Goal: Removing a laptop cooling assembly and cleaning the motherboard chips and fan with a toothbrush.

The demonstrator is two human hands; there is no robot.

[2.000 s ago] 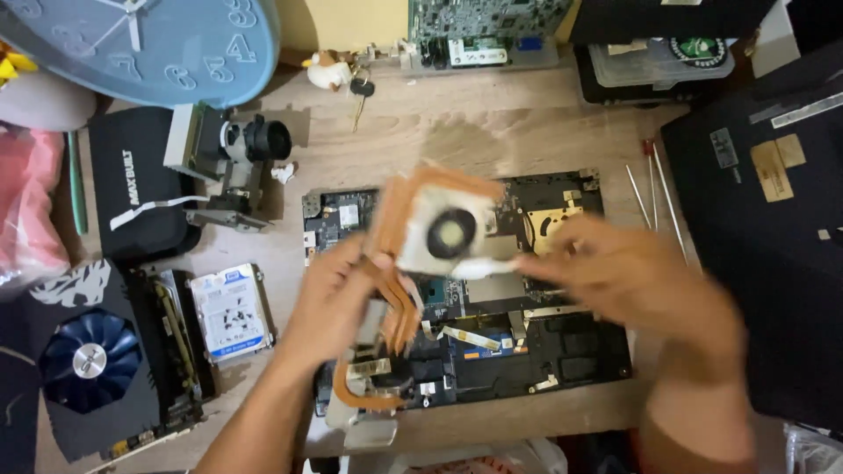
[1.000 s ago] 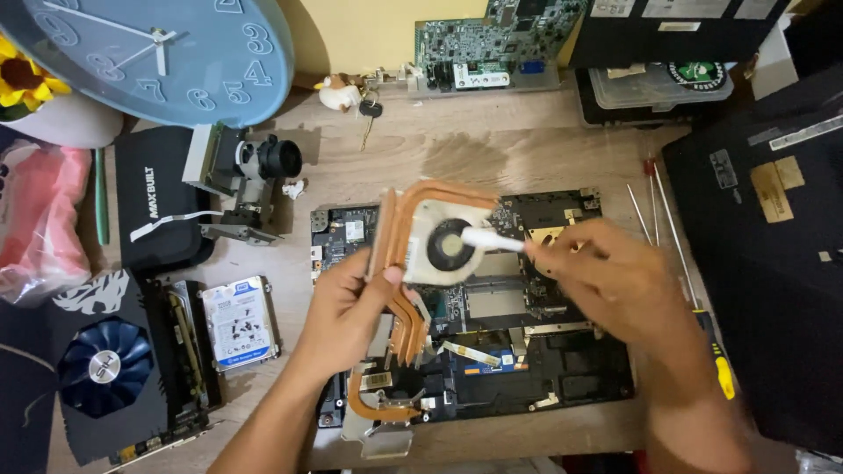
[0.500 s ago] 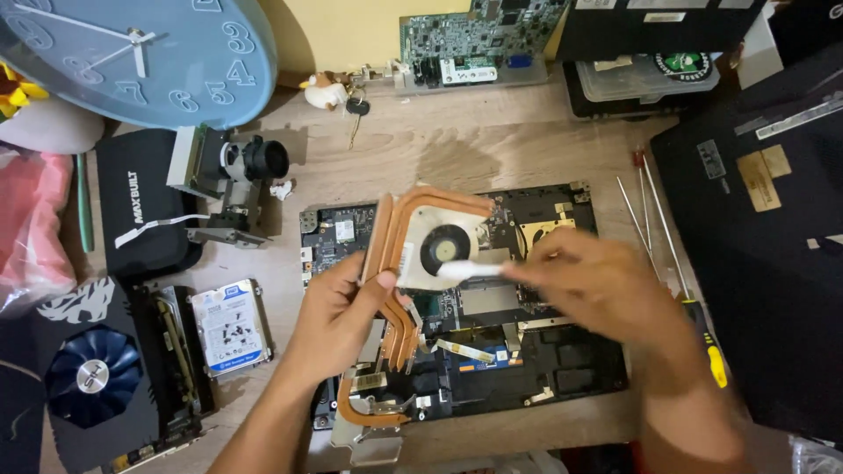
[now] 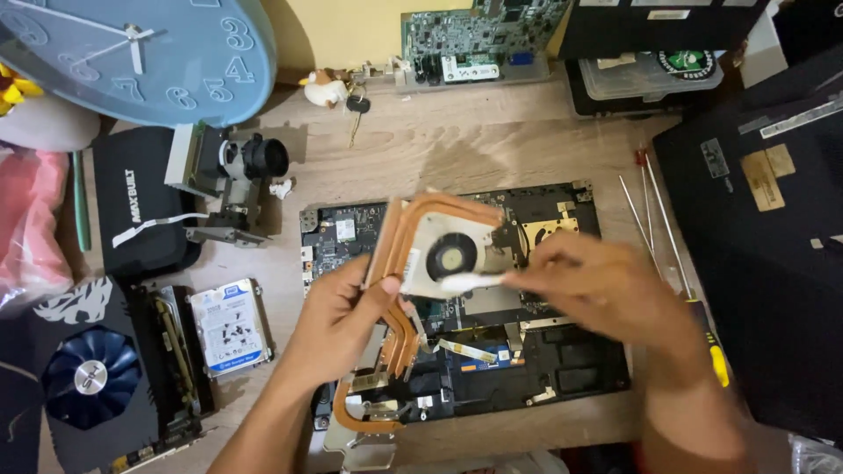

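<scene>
My left hand (image 4: 338,320) grips a laptop cooling assembly (image 4: 439,250), a pale fan housing with copper heat pipes that curve down past my palm. It is held tilted above an opened laptop base (image 4: 527,369) with its dark circuit board exposed. My right hand (image 4: 606,294) pinches a small white brush or swab (image 4: 465,281) whose tip rests on the fan housing just below the round fan opening.
A blue wall clock (image 4: 132,53) leans at the back left. A hard drive (image 4: 230,326) and a graphics card (image 4: 97,377) lie at left, beside a small camera-like device (image 4: 237,180). Screwdrivers (image 4: 667,237) lie right of the laptop. A green circuit board (image 4: 479,39) stands at the back.
The right hand has shifted the white tool slightly across the fan housing. The left hand keeps the same hold on the cooling assembly. The view has shifted a little.
</scene>
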